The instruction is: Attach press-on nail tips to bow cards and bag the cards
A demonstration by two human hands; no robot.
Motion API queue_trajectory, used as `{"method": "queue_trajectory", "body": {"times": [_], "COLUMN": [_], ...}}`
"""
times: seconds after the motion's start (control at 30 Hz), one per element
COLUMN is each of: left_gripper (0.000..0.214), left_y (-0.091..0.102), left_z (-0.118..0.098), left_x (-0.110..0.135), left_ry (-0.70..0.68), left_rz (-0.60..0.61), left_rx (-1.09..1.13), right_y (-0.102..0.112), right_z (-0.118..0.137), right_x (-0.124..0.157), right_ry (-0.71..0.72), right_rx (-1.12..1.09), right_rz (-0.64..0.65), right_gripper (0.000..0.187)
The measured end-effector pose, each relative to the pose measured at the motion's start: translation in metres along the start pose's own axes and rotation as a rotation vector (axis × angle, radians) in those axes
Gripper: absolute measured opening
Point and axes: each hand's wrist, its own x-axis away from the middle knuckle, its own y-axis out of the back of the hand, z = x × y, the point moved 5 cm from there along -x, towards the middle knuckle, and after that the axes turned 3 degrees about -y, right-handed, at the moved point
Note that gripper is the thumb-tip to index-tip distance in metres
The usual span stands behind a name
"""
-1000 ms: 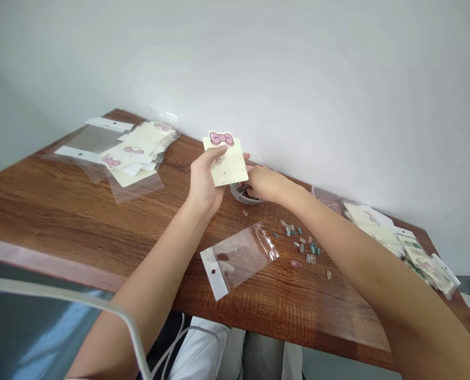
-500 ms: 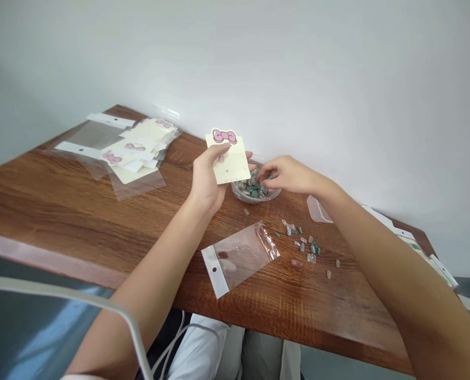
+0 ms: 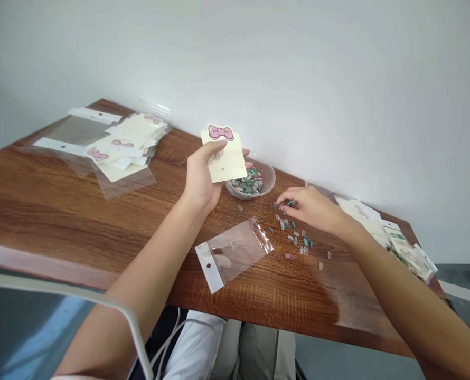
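Note:
My left hand (image 3: 201,177) pinches a cream card (image 3: 229,162) with a pink bow at its top, thumb across the front and fingers behind. Behind the card stands a clear round bowl (image 3: 267,182) with green and clear stone chips (image 3: 250,183) in it. My right hand (image 3: 307,206) is to the right of the bowl, low over the table, its fingers curled around several small stone chips (image 3: 289,202). Just below it, loose stones (image 3: 296,238) lie scattered on the wood, among them a reddish one (image 3: 289,256). A clear bag with a white header (image 3: 235,255) lies flat in front of me.
Bow cards (image 3: 126,142) and clear bags (image 3: 76,129) are heaped at the left of the wooden table (image 3: 60,211). At the right edge lie more cards and filled packets (image 3: 403,248). A white cable (image 3: 112,303) crosses the lower left. A wall stands behind.
My right hand has come out of the bowl and moved right and down, carrying several stone chips over the table. My left hand still holds the card. The view has shifted slightly.

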Motion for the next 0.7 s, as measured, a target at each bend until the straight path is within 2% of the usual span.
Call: {"method": "queue_trajectory", "body": {"times": [0.07, 0.17, 0.27, 0.7], "left_gripper": [0.030, 0.030, 0.026, 0.026], "left_y": [0.000, 0.000, -0.001, -0.006], "left_z": [0.001, 0.002, 0.003, 0.001], "left_x": [0.000, 0.000, 0.000, 0.007], "left_ry": [0.008, 0.022, 0.020, 0.021], "left_rz": [-0.002, -0.005, 0.000, 0.032], "left_rx": [-0.001, -0.005, -0.009, -0.065], "right_y": [-0.012, -0.030, -0.038, -0.020], "right_z": [-0.001, -0.010, -0.019, -0.010], "right_x": [0.004, 0.010, 0.015, 0.027], "right_ry": [0.054, 0.062, 0.059, -0.030], "right_rx": [0.105, 0.179, 0.206, -0.099], "right_rz": [-0.069, -0.066, -0.079, -0.116], "right_gripper": [0.023, 0.023, 0.022, 0.018]}}
